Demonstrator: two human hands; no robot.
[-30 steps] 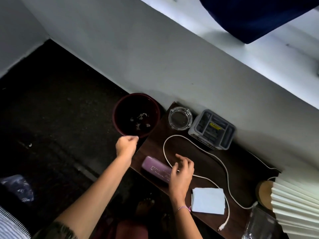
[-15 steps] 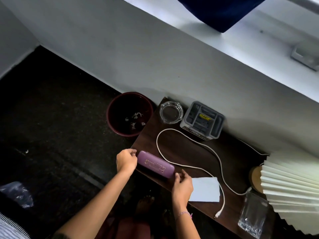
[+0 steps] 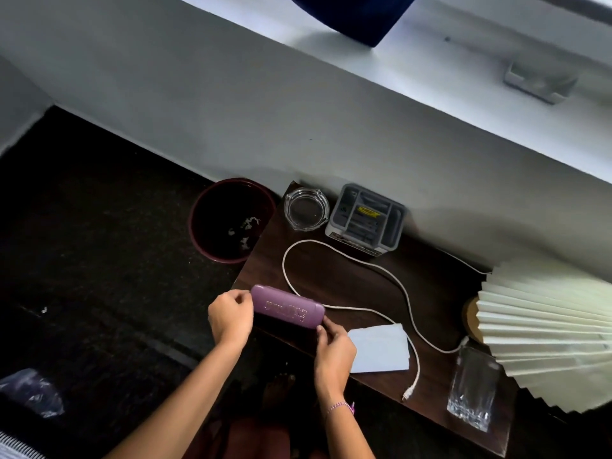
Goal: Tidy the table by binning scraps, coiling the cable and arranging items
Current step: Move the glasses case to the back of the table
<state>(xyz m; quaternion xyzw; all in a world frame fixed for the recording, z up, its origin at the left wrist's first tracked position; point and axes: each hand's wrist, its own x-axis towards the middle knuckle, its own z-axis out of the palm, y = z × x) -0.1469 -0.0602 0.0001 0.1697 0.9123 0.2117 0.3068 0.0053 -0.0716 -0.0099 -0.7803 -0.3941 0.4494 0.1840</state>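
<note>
A purple case (image 3: pixel 287 309) lies at the near left corner of the dark wooden table (image 3: pixel 351 276). My left hand (image 3: pixel 230 318) grips its left end and my right hand (image 3: pixel 334 349) pinches its right end. A white cable (image 3: pixel 344 260) snakes in a loose curve across the table, its plug end (image 3: pixel 408 394) near the front edge. A dark red bin (image 3: pixel 212 223) stands on the floor left of the table, with white scraps (image 3: pixel 245 231) inside.
A glass ashtray (image 3: pixel 306 208) and a grey organiser box (image 3: pixel 366 220) stand at the back by the wall. A white folded paper (image 3: pixel 379 349) lies by my right hand. A drinking glass (image 3: pixel 472 389) and a pleated lamp shade (image 3: pixel 543 326) fill the right side.
My left hand came back from over the bin to the case's left end. My right hand moved off the cable to the case's right end.
</note>
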